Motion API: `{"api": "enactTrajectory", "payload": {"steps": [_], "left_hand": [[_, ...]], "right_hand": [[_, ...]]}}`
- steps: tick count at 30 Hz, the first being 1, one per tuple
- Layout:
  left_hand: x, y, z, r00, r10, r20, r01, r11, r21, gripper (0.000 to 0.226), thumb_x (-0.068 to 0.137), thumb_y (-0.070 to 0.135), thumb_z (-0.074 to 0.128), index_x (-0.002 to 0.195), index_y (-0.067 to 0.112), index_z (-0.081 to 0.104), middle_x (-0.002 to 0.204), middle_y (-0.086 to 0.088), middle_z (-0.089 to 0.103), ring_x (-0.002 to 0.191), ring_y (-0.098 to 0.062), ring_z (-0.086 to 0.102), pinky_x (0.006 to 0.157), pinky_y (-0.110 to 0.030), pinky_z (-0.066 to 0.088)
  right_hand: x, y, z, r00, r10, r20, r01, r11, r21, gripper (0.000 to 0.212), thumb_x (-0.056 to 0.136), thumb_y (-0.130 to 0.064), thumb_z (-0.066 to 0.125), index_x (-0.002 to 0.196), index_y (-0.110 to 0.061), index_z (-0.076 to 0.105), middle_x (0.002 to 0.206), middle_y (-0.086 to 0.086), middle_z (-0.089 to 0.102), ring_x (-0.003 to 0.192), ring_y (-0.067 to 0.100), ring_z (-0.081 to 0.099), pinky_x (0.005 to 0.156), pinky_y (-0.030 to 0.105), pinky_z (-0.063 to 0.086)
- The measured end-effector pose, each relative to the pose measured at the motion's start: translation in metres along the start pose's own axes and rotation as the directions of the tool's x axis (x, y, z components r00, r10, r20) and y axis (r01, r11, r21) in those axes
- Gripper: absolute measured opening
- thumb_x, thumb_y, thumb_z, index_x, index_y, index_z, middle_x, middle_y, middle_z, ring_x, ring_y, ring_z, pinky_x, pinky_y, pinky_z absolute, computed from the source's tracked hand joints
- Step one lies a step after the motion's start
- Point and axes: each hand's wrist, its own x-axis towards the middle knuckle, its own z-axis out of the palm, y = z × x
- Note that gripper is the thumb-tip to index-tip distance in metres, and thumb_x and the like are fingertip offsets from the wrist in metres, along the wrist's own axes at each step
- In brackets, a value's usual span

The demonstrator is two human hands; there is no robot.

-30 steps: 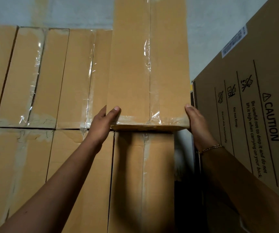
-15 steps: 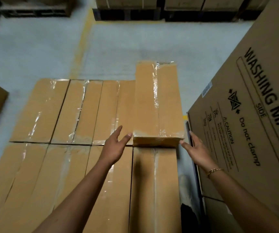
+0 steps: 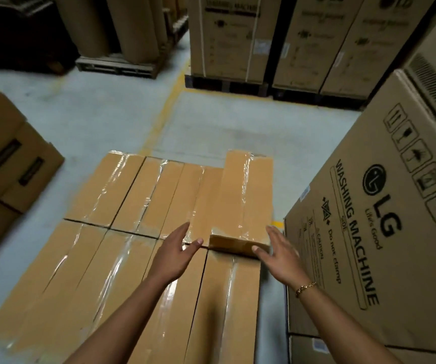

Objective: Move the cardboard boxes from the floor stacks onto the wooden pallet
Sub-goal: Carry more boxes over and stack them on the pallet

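Note:
A long, taped cardboard box [image 3: 247, 198] lies on top of a flat layer of similar long boxes [image 3: 122, 261], at the layer's far right. It sits one level higher than its neighbours. My left hand [image 3: 178, 252] hovers open just left of the box's near end, fingers spread, not touching it. My right hand [image 3: 277, 252] is open at the near right corner of that box, thumb close to its end face. Neither hand holds anything. The pallet under the layer is hidden.
A large washing machine carton [image 3: 379, 232] stands close on the right. Stacked brown boxes [image 3: 6, 164] sit at the left. Across the grey floor [image 3: 101, 119] are tall cartons on pallets [image 3: 272, 40] and cardboard rolls on a wooden pallet [image 3: 122, 64].
Both hands gripped the top box's near end a second ago; they have since let go and drawn back open. The view has tilted up, showing more of the floor.

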Motion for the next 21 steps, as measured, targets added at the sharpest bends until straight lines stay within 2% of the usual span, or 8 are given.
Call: {"api": "enactTrajectory", "payload": {"steps": [7, 10, 14, 17, 21], "left_hand": [[-0.065, 0.001, -0.032, 0.991, 0.002, -0.134, 0.008, 0.997, 0.073, 0.077, 0.094, 0.069, 0.049, 0.159, 0.032, 0.03, 0.164, 0.006, 0.033, 0.15, -0.017, 0.029, 0.12, -0.049, 0.03], [-0.089, -0.006, -0.057, 0.976, 0.013, -0.217, 0.011, 0.994, 0.113, 0.071, 0.099, 0.06, 0.051, 0.16, 0.03, 0.029, 0.165, 0.005, 0.031, 0.151, -0.019, 0.028, 0.121, -0.044, 0.027], [-0.115, -0.026, -0.1, 0.956, 0.018, -0.294, 0.02, 0.992, 0.124, 0.07, 0.1, 0.059, 0.051, 0.16, 0.03, 0.028, 0.165, 0.004, 0.031, 0.151, -0.019, 0.028, 0.12, -0.044, 0.028], [-0.142, -0.056, -0.143, 0.939, -0.01, -0.344, 0.054, 0.991, 0.12, 0.07, 0.1, 0.059, 0.051, 0.16, 0.03, 0.029, 0.165, 0.003, 0.031, 0.151, -0.02, 0.026, 0.12, -0.043, 0.026], [-0.179, -0.111, -0.212, 0.92, -0.037, -0.391, 0.089, 0.989, 0.117, 0.07, 0.099, 0.059, 0.051, 0.159, 0.031, 0.029, 0.165, 0.004, 0.03, 0.151, -0.018, 0.026, 0.119, -0.039, 0.024]], "right_hand": [[-0.02, -0.05, -0.006, 0.985, -0.165, 0.048, 0.165, 0.986, -0.007, 0.078, 0.097, -0.059, 0.054, 0.161, -0.026, 0.024, 0.169, -0.005, 0.018, 0.155, 0.016, 0.017, 0.123, 0.044, 0.02], [-0.033, -0.086, 0.001, 0.969, -0.235, 0.075, 0.237, 0.971, -0.014, 0.084, 0.091, -0.066, 0.051, 0.16, -0.025, 0.026, 0.169, -0.005, 0.019, 0.155, 0.017, 0.019, 0.122, 0.046, 0.021], [-0.048, -0.135, 0.014, 0.947, -0.305, 0.099, 0.308, 0.951, -0.022, 0.078, 0.097, -0.056, 0.056, 0.161, -0.026, 0.023, 0.169, -0.005, 0.017, 0.155, 0.019, 0.018, 0.122, 0.046, 0.02], [-0.062, -0.184, 0.04, 0.926, -0.358, 0.117, 0.361, 0.933, -0.002, 0.081, 0.094, -0.061, 0.056, 0.161, -0.027, 0.023, 0.169, -0.005, 0.019, 0.155, 0.019, 0.02, 0.123, 0.047, 0.021], [-0.087, -0.266, 0.093, 0.902, -0.41, 0.134, 0.412, 0.911, 0.012, 0.079, 0.097, -0.058, 0.056, 0.161, -0.029, 0.021, 0.169, -0.007, 0.017, 0.155, 0.018, 0.018, 0.123, 0.045, 0.019]]}}
